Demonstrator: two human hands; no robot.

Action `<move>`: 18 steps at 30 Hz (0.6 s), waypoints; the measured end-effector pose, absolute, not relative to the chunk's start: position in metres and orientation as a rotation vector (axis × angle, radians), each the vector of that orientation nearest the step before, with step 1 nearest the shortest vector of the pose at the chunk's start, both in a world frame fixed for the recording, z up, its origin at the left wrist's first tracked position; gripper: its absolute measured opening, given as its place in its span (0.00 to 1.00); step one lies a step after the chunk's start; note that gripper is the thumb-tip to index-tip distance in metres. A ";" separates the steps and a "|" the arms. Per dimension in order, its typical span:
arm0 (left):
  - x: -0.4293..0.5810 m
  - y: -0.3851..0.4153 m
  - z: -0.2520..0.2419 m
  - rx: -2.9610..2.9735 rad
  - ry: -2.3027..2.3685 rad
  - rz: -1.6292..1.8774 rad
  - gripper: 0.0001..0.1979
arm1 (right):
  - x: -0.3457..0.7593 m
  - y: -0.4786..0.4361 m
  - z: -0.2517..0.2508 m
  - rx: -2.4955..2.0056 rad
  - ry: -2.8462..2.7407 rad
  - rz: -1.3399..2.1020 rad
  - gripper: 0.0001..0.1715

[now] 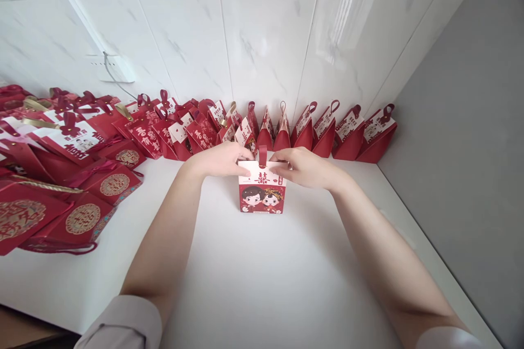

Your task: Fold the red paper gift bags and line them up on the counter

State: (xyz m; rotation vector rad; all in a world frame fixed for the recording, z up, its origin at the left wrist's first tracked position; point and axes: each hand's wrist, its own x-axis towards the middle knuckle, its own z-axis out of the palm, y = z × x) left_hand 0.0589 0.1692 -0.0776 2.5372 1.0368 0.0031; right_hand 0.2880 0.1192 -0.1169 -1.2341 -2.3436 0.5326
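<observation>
A red and white gift box [262, 196] with a cartoon couple and a red character on its front stands upright on the white table [262, 278]. A dark red ribbon loop [262, 156] rises from the middle of its top edge. My left hand [225, 161] pinches the top left corner, thumb on the front and fingers behind. On the top right corner, my right hand [305, 167] grips in the same way. The fingertips behind the box are partly hidden.
Along the tiled wall [266, 38] stands a row of similar red gift boxes [323, 133] with ribbon loops. Many more red boxes [77, 212] are heaped at the left. A socket [112, 68] with a cable sits low on the wall. At the right rises a grey panel [462, 136].
</observation>
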 end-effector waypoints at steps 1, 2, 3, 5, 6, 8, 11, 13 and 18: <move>0.058 0.171 -0.079 2.532 1.072 0.002 0.08 | 0.288 0.121 -0.119 -1.292 -2.317 0.530 0.07; 0.057 0.173 -0.081 2.523 1.116 0.007 0.09 | 0.287 0.124 -0.122 -1.350 -2.270 0.526 0.07; 0.057 0.175 -0.084 2.508 1.166 0.021 0.10 | 0.286 0.129 -0.127 -1.400 -2.202 0.521 0.07; 0.056 0.182 -0.091 2.433 1.239 0.076 0.13 | 0.285 0.141 -0.141 -1.430 -2.019 0.550 0.10; 0.055 0.186 -0.095 2.366 1.246 0.111 0.14 | 0.284 0.148 -0.151 -1.388 -1.924 0.616 0.14; 0.052 0.196 -0.105 2.200 1.202 0.189 0.19 | 0.283 0.161 -0.174 -1.194 -1.771 0.886 0.22; 0.047 0.209 -0.124 1.991 1.070 0.325 0.26 | 0.285 0.172 -0.207 -0.824 -1.694 1.460 0.30; 0.046 0.212 -0.142 1.910 0.989 0.455 0.32 | 0.285 0.171 -0.224 -0.741 -1.675 1.615 0.34; 0.055 0.189 -0.203 1.865 1.054 1.021 0.30 | 0.274 0.148 -0.252 -0.835 -1.482 1.351 0.35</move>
